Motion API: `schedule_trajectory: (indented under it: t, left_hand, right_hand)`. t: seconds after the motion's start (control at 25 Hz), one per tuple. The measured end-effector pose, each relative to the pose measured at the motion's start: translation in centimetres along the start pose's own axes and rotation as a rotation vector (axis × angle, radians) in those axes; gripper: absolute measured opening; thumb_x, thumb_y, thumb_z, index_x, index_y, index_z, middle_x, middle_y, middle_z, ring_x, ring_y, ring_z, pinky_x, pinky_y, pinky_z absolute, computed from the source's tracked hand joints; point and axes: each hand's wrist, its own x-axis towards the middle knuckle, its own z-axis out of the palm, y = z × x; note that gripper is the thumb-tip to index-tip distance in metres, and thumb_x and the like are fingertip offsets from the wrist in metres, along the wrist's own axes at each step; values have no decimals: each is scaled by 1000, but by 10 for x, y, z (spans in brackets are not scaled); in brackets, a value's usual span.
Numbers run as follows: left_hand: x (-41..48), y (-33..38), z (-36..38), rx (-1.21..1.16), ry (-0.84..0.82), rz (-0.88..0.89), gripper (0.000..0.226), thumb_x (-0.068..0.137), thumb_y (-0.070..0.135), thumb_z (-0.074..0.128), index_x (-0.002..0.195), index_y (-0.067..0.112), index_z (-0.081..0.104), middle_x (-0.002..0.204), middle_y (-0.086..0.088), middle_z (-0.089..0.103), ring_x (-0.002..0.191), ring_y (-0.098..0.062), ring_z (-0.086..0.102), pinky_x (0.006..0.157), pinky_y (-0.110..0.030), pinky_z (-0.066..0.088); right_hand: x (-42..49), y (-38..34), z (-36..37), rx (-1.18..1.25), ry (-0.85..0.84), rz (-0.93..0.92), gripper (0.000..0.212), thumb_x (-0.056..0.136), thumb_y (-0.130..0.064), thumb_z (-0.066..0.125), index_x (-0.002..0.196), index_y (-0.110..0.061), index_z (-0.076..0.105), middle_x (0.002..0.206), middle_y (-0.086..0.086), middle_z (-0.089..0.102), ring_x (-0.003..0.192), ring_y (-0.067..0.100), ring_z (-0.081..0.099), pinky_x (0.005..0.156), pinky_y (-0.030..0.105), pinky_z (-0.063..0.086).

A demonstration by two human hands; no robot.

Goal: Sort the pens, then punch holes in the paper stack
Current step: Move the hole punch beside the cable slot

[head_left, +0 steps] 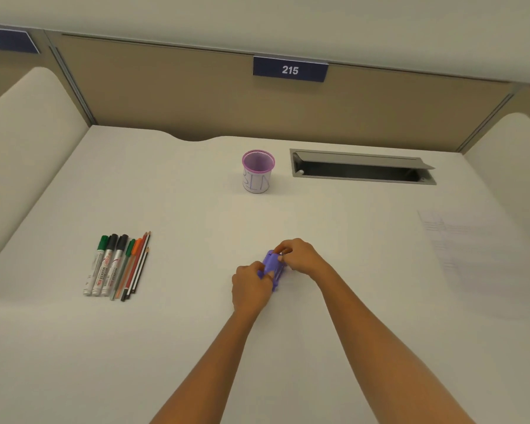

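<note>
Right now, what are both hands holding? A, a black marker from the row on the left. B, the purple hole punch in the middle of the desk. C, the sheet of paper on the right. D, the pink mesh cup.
B: the left hand and the right hand both grip the purple hole punch, while the markers, the cup and the paper lie untouched.

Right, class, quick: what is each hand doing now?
Left hand: closed on the purple hole punch.
Right hand: fingers pinching the same punch's far end.
</note>
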Motion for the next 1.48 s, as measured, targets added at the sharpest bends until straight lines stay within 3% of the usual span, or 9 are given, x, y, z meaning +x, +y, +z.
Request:
schedule_trajectory:
  t: [0.2, 0.36, 0.52, 0.64, 0.72, 0.96, 1.48]
  left_hand:
    - [13, 28, 13, -141, -46, 9, 17, 95, 25, 52, 98, 10, 60, 94, -10, 63, 79, -24, 55, 71, -32, 44]
    - [25, 65, 33, -292, -81, 26, 25, 92, 24, 60, 112, 8, 61, 105, -15, 66, 88, -25, 62, 77, -31, 53]
    - [49, 109, 56, -432, -42, -114, 59, 82, 24, 74, 132, 8, 47, 121, -17, 58, 106, -33, 62, 92, -44, 55]
    - [78, 135, 72, -467, -97, -209, 63, 78, 22, 78, 128, -3, 49, 123, -19, 58, 107, -35, 62, 87, -44, 57]
    - [98, 153, 86, -432, -129, -186, 50, 81, 20, 75, 121, -4, 58, 119, -21, 64, 102, -33, 65, 86, -41, 57]
    - [169, 200, 127, -250, -123, -129, 44, 85, 25, 69, 121, 1, 62, 116, -18, 67, 100, -32, 66, 92, -40, 55]
    - [248, 221, 163, -88, -131, -105, 43, 88, 30, 65, 121, 2, 62, 117, -18, 66, 103, -31, 65, 95, -39, 53]
  right_hand:
    - [-7, 43, -38, 334, -49, -22, 25, 91, -11, 62, 115, -6, 65, 116, 19, 67, 105, 28, 63, 98, 41, 51]
    - [-6, 69, -73, 488, -25, -56, 26, 89, -9, 66, 114, -6, 61, 113, 20, 66, 98, 27, 66, 79, 26, 57]
    - [5, 91, -111, 535, 51, -47, 16, 90, -10, 65, 105, -13, 60, 108, 17, 66, 91, 21, 65, 67, 17, 55]
    - [24, 107, -136, 540, 128, 13, 18, 91, -10, 63, 109, -12, 60, 115, 16, 65, 98, 24, 65, 77, 25, 57]
    - [42, 116, -152, 509, 188, 64, 26, 92, -11, 62, 118, -8, 59, 121, 17, 63, 107, 28, 62, 89, 34, 55]
    - [111, 128, -192, 491, 359, 185, 51, 90, -22, 67, 136, -11, 48, 137, 14, 55, 118, 31, 58, 97, 36, 49]
    - [184, 150, -219, 366, 445, 239, 48, 87, -30, 69, 128, -5, 60, 128, 15, 64, 112, 29, 62, 96, 33, 49]
